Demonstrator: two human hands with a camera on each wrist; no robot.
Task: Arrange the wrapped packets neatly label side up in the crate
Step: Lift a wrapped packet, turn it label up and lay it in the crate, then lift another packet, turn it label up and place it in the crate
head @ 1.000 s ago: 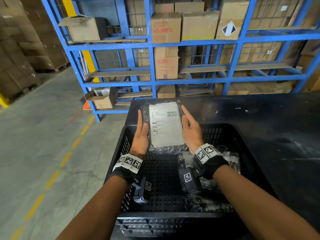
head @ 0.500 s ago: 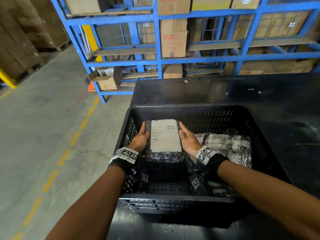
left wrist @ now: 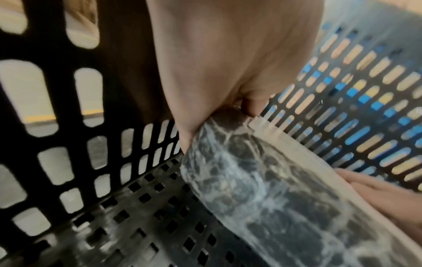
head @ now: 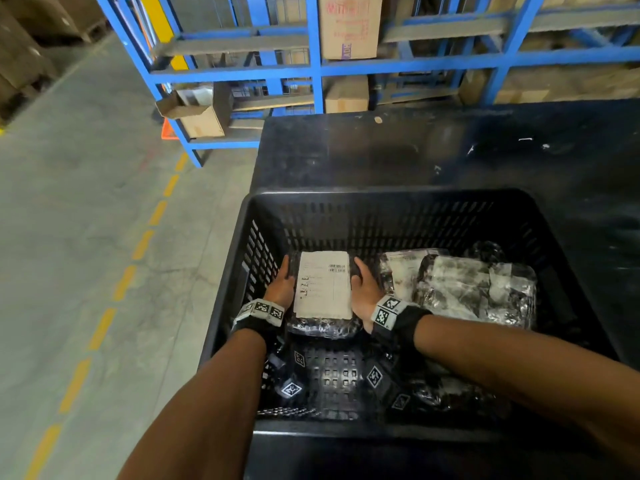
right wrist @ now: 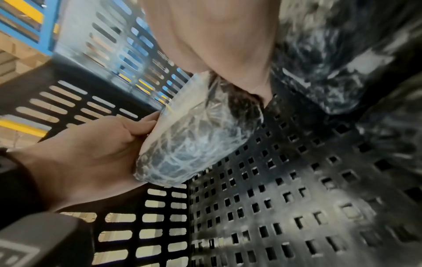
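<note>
My fingertips are hidden under the packet (head: 323, 289), so I cannot tell how far my left hand (head: 282, 287) and right hand (head: 363, 292) curl beneath it. The label's (head: 325, 271) print is too small to read. My right forearm covers the packets (head: 478, 289) along the crate's (head: 381, 199) right wall. Both wrist views are blurred and cut my palms off at the top edge.

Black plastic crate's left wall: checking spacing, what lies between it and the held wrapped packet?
Only the left hand, gripping the label-up wrapped packet beside the crate wall, in the head view.
</note>
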